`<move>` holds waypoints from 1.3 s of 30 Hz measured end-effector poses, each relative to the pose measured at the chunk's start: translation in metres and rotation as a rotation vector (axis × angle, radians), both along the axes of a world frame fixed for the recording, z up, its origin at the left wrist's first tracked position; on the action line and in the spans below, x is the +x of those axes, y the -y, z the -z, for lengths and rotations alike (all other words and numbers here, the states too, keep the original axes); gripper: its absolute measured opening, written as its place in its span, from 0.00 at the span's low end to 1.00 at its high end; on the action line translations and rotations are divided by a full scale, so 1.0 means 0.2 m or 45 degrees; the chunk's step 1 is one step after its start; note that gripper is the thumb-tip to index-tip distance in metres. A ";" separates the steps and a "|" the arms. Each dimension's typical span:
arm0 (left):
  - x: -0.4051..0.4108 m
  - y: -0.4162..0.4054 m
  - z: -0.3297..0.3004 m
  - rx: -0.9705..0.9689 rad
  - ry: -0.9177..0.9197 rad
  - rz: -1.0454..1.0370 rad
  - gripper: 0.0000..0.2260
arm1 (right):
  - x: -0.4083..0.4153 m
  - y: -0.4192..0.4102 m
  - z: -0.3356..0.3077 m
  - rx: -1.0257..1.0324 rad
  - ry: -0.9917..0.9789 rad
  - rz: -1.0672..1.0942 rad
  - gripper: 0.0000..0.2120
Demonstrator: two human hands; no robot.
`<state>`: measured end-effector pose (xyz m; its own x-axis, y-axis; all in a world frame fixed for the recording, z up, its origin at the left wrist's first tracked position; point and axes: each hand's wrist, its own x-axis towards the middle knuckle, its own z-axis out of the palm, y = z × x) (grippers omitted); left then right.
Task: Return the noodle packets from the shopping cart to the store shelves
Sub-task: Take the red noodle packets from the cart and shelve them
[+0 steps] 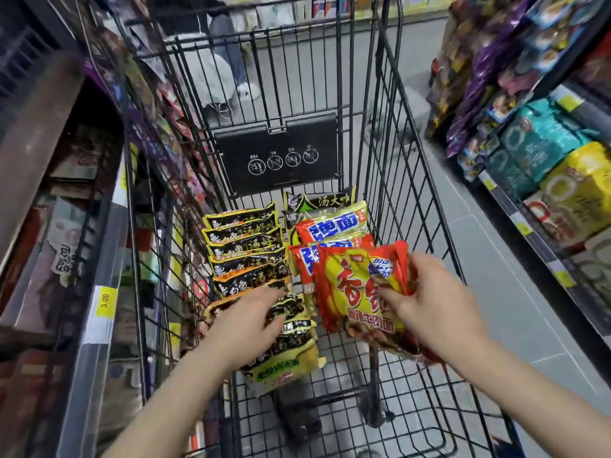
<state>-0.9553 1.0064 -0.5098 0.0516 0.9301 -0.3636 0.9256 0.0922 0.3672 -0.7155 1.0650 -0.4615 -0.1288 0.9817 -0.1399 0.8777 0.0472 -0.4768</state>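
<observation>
Pickup step, both hands down inside the shopping cart. Right hand pinches the red-and-yellow noodle packet, thumb on its face, fingers curled round its right edge; the packet is tilted up off the cart floor, just in front of the red-and-blue packets. Left hand lies fingers loosely spread on the nearest of the black-and-yellow packets, which run in an overlapping row along the cart's left side; can't tell if it's actually gripping one or just resting on it. Most of the load remains in the cart, so I'd judge the task to be early on. Next move, my read: lift the red packet clear over the cart's wire wall without snagging, then match it to the right-side shelf or left-side shelf. Matching facing not visible from here.
</observation>
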 end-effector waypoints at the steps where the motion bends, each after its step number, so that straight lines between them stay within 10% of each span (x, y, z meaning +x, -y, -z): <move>1: 0.05 -0.05 0.05 -0.010 0.118 -0.062 0.22 | 0.03 -0.03 -0.06 0.022 -0.041 0.021 0.15; 19: 0.47 -0.44 0.64 -0.290 0.801 -1.079 0.19 | 0.30 -0.22 -0.25 0.269 -0.547 0.340 0.13; 39: 0.49 -0.41 0.50 -0.035 0.871 -0.792 0.19 | 0.34 -0.22 -0.34 0.299 -0.696 0.418 0.11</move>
